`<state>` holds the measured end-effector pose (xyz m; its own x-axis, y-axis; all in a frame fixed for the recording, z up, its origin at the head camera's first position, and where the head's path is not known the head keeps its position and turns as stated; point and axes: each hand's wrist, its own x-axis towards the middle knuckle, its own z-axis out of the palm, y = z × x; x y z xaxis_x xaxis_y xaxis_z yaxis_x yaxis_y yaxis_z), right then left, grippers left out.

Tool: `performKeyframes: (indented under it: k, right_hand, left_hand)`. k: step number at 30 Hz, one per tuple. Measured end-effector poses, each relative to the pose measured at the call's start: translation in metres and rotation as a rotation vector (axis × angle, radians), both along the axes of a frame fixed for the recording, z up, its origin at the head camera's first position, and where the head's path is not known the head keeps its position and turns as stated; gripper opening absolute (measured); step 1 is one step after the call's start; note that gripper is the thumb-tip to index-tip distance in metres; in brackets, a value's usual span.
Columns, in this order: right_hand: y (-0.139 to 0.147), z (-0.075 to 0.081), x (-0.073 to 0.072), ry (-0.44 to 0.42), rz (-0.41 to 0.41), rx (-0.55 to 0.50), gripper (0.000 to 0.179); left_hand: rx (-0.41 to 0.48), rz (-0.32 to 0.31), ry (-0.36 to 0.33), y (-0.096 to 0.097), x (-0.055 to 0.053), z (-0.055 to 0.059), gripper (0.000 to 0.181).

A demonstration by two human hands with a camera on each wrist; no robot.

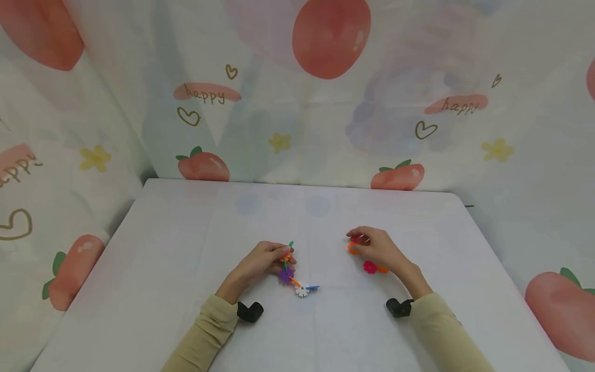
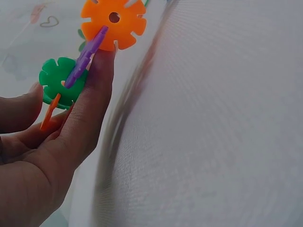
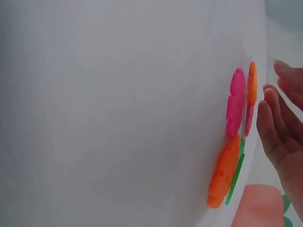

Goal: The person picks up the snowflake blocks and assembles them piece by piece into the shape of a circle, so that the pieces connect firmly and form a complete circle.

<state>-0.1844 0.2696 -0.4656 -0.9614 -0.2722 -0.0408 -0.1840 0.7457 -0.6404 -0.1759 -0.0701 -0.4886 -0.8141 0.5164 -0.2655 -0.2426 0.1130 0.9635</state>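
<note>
The left hand (image 1: pixel 265 257), at the lower middle of the head view, pinched a chain of notched discs (image 1: pixel 285 275) between thumb and fingers; the chain trailed down and right to a white disc (image 1: pixel 302 292) and a blue disc (image 1: pixel 313 288); the right hand (image 1: pixel 378 247), right of centre, held nothing, its fingers loosely bent near an upper orange disc (image 1: pixel 353 249); a pink disc (image 1: pixel 370 267) lay below that hand; at lower right in the right wrist view, a green disc (image 3: pixel 236 176) lay just beside a lower orange disc (image 3: pixel 223 174).
</note>
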Motion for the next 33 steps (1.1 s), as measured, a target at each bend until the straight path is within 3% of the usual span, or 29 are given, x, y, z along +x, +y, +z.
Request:
performKeyframes:
  k: [8, 20, 24, 28, 33]
  right_hand:
    - [0.010, -0.004, 0.000, -0.037, 0.005, 0.035, 0.034]
    - [0.005, -0.002, 0.002, -0.002, 0.049, 0.069, 0.025]
    - [0.000, -0.003, 0.002, 0.000, 0.072, 0.042, 0.024]
    - [-0.009, -0.004, 0.000, -0.065, 0.082, -0.063, 0.020]
    - [-0.024, -0.003, 0.000, -0.092, 0.102, -0.102, 0.017]
  left_hand:
    - [-0.008, -0.004, 0.000, 0.000, 0.000, -0.002, 0.039]
    - [-0.011, 0.002, 0.002, 0.001, 0.000, -0.001, 0.039]
    - [-0.007, 0.006, 0.000, 0.001, 0.000, -0.001, 0.039]
    - [-0.002, 0.005, 0.000, 0.001, 0.001, -0.001, 0.039]
    - [0.002, -0.002, 0.002, 0.001, 0.001, -0.001, 0.039]
